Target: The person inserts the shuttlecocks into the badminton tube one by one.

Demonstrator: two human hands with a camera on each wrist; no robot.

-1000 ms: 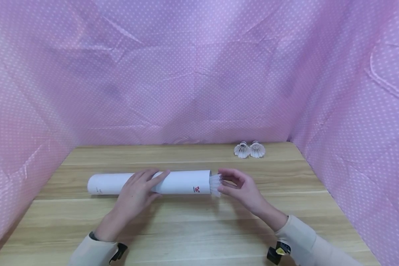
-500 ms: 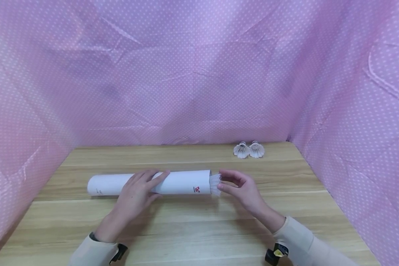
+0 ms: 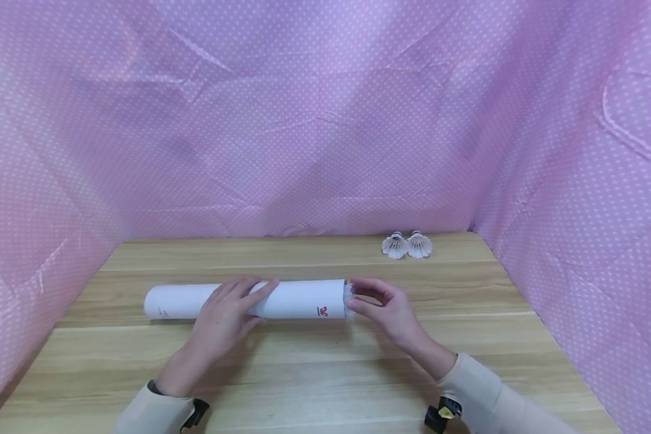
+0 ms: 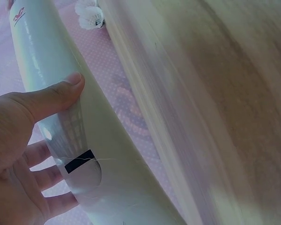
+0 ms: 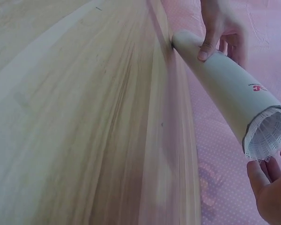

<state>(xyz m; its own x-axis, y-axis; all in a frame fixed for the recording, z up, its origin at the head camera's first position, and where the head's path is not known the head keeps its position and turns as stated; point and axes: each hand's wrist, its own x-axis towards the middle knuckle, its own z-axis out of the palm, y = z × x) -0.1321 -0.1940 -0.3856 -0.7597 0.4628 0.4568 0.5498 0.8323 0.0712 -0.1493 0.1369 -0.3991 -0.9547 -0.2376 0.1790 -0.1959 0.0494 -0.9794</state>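
Note:
A white shuttlecock tube lies sideways on the wooden table, a red logo near its right end. My left hand grips it around the middle, thumb on one side and fingers on the other, as the left wrist view confirms. From the tube's right mouth a narrow rim of a feathered shuttlecock sticks out; its cork end is hidden inside. My right hand holds this skirt edge between bent fingers and thumb. In the right wrist view part of that hand is cut off by the frame.
Two more shuttlecocks, a left one and a right one, lie side by side at the table's back right. Pink dotted cloth hangs behind and along both sides of the wooden table.
My right hand has moved left with the shuttlecock, which has slid deeper into the tube, so less of its skirt shows. The left hand and tube stay nearly in place.

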